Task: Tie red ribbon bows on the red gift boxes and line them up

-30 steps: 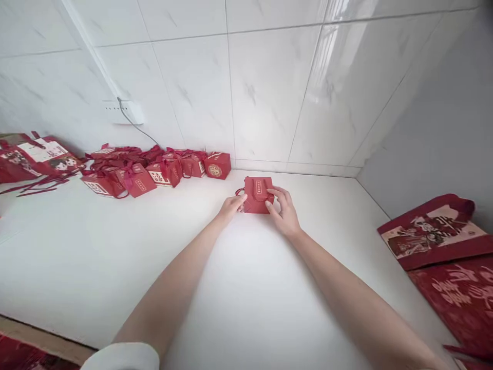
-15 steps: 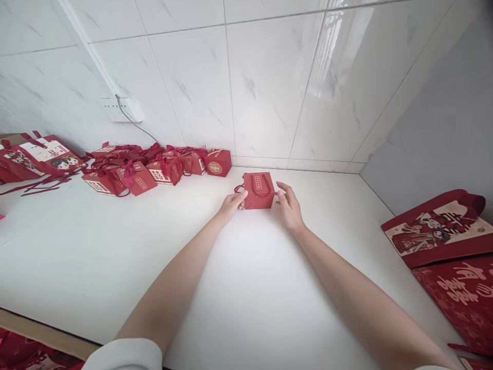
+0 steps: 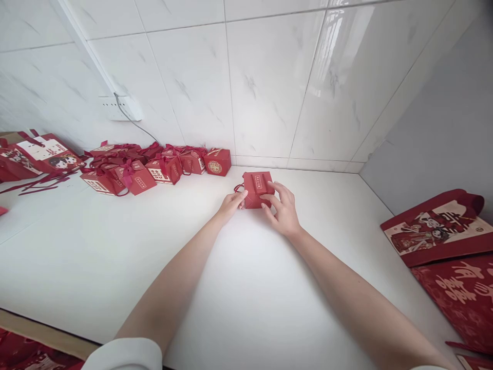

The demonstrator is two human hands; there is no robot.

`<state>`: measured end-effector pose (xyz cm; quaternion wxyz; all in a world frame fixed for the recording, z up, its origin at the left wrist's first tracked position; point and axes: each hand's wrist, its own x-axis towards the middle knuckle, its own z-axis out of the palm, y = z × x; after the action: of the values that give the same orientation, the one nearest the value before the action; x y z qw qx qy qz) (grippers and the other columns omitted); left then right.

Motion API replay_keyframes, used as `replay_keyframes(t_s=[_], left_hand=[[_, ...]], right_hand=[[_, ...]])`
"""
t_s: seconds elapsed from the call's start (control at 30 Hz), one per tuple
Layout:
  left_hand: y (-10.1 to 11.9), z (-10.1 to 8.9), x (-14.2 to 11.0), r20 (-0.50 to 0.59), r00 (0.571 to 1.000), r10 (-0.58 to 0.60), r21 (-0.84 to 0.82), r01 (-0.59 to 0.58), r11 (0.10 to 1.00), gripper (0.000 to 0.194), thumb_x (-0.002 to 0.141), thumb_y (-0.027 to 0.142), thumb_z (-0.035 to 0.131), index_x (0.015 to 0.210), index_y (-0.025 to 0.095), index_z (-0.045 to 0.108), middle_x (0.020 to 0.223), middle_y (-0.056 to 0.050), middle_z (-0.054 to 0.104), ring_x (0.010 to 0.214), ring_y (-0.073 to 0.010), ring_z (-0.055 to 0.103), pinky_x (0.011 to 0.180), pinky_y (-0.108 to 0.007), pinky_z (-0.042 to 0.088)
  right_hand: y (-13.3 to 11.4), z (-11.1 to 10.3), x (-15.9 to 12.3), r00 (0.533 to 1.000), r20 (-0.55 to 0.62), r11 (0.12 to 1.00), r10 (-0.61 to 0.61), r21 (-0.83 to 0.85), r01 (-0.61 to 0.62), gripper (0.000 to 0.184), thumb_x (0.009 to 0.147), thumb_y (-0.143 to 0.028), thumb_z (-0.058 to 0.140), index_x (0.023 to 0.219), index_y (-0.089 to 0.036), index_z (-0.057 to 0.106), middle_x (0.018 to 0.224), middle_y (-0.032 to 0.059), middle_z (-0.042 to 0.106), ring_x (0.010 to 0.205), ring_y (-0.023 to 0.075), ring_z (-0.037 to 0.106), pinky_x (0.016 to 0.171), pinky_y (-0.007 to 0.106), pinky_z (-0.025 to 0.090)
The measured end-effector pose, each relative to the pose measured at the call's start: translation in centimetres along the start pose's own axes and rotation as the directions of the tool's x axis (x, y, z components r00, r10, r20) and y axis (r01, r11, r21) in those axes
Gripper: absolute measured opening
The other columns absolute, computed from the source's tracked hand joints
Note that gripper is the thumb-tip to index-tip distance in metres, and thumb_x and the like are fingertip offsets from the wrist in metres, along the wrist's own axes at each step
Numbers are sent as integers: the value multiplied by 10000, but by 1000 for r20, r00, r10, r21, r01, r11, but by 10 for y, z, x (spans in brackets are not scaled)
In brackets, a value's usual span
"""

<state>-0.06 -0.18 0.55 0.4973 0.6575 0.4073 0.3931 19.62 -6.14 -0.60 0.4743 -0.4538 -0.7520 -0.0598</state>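
A small red gift box (image 3: 251, 201) with a corded handle (image 3: 252, 184) and a printed label sits on the white table in front of me. My left hand (image 3: 230, 206) grips its left side, thumb on the near face and the other fingers mostly hidden behind. A loop of red cord (image 3: 238, 188) sticks out just above that hand. Over the right part of the box is my right hand (image 3: 285, 211), fingers spread and bent, the tips at the face near the handle. Whether they touch the cord is unclear.
Several red boxes with ribbons (image 3: 139, 177) cluster along the tiled wall at left, ending in a box with a gold emblem (image 3: 217, 162). Larger red bags (image 3: 57, 154) lie farther left. Red printed bags (image 3: 439, 226) stand at right. A cable (image 3: 133, 121) hangs from a wall socket (image 3: 125, 109).
My right hand has moved left from beside the box to over its right part, near the corded handle. My left hand keeps its grip, and the box stays in place.
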Motion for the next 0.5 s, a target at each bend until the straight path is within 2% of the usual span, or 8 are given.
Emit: replay_keyframes(t_s=[0.3,0.5], left_hand=[[-4,1,0,13,999,35,25,-36,999,518,834,604,474,542,177,465,541,18,458,559,-114,471,627,-273,387],[-4,3,-2,26,999,33,68,-34,997,459,780,577,574,572,180,473,552,32,435,568,-116,450,626,-270,378]], right_hand=[[0,0,1,1000,-7,1000,-20,23,20,136,882,-270,542,903,-236,671,1478,48,381,1377,299,305,1093,515,316],[2,2,1,995,83,995,-62,80,55,186,887,-299,516,877,-244,694,1426,47,457,1344,302,356,1066,537,353]])
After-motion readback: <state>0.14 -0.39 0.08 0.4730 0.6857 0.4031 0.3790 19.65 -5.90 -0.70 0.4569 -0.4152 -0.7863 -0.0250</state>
